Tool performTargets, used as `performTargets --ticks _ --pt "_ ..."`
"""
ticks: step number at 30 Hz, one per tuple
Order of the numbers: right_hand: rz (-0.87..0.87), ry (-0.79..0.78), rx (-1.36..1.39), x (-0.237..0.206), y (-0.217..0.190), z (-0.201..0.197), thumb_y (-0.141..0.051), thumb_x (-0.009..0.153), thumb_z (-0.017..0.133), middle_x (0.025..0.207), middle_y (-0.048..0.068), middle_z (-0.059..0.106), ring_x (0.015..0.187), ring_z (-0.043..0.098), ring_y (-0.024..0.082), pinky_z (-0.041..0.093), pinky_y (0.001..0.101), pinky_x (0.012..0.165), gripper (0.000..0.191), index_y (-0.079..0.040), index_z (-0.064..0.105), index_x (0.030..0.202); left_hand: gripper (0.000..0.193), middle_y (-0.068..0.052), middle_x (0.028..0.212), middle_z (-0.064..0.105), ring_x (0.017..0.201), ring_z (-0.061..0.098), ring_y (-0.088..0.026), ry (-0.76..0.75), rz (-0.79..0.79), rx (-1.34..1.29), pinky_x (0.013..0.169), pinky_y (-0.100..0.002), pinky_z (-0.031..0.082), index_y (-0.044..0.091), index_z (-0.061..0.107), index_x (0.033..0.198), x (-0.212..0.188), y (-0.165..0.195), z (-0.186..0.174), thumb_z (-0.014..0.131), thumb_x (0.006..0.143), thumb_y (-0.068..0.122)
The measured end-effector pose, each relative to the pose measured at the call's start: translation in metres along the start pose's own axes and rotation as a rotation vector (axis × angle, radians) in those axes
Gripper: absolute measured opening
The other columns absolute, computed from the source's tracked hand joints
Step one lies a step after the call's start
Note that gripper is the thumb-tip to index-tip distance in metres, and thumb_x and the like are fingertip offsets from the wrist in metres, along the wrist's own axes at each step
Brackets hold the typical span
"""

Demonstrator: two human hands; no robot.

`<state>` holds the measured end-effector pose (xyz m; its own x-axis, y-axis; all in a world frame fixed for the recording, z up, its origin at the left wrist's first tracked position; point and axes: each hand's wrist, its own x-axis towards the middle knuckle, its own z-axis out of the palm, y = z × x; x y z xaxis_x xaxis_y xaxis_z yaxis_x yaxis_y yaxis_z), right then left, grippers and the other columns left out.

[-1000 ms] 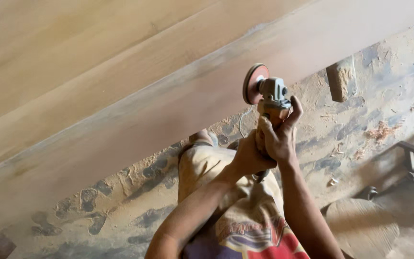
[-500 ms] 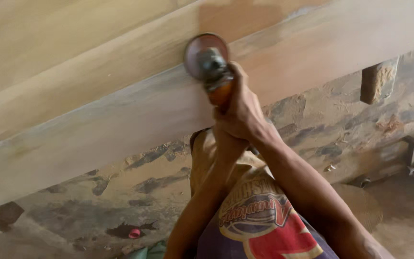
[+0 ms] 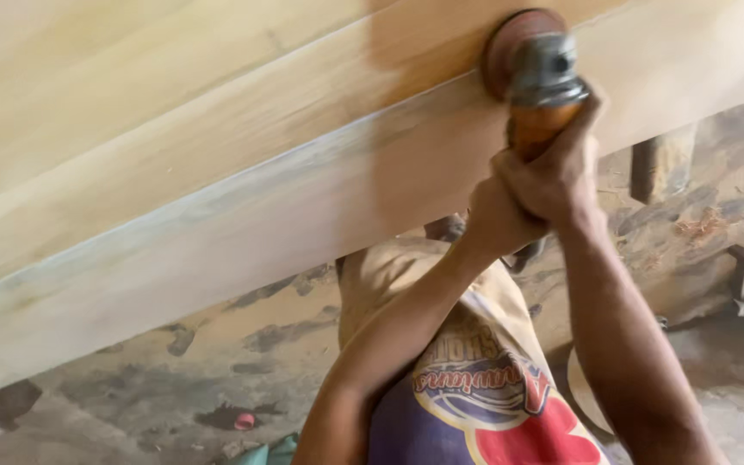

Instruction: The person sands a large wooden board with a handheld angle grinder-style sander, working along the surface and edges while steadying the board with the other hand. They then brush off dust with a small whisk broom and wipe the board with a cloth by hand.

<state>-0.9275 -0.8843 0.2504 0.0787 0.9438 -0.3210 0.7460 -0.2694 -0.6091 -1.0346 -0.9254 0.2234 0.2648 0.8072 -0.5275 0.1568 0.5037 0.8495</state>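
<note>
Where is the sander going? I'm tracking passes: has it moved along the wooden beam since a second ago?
Yes. The sander has moved up from the beam's lower edge onto its face, both hands gripping it.

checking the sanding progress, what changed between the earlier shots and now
The grinder moved from the plank's lower edge up onto the face of the plank, its disc now flat against the wood. Both hands, left and right, rose with it. The two-handed grip on the grinder stayed the same, and the plank did not shift.
</note>
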Motion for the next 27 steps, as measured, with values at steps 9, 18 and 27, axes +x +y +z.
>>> performTargets --ticks 9,18,27 --pt "0.21 0.22 0.161 0.033 0.055 -0.021 -0.005 0.076 0.077 0.128 0.029 0.058 0.112 0.066 0.04 0.062 0.0523 0.089 0.094 -0.009 0.019 0.15 0.089 -0.02 0.102 0.074 0.092 0.074 -0.038 -0.024 0.203 0.227 0.079 -0.046 0.06 0.002 0.056 0.13 0.036 0.01 0.021 0.089 0.061 0.047" --pt "0.076 -0.212 0.224 -0.024 -0.121 0.074 -0.009 0.07 0.079 0.118 0.032 0.063 0.1 0.064 0.052 0.054 0.0588 0.084 0.099 -0.012 0.026 0.153 0.077 -0.017 0.095 0.074 0.085 0.074 -0.033 0.129 -0.077 0.035 0.076 -0.041 0.062 0.002 0.06 0.123 -0.086 -0.056 -0.1 0.087 0.066 0.046" --pt "0.317 -0.395 0.115 -0.022 -0.091 0.028 -0.006 0.072 0.077 0.116 0.029 0.066 0.099 0.068 0.048 0.057 0.0548 0.084 0.095 -0.018 0.026 0.152 0.066 -0.012 0.083 0.074 0.074 0.075 -0.028 0.016 -0.082 0.026 0.072 -0.037 0.063 0.001 0.063 0.114 -0.061 -0.059 -0.031 0.085 0.07 0.045"
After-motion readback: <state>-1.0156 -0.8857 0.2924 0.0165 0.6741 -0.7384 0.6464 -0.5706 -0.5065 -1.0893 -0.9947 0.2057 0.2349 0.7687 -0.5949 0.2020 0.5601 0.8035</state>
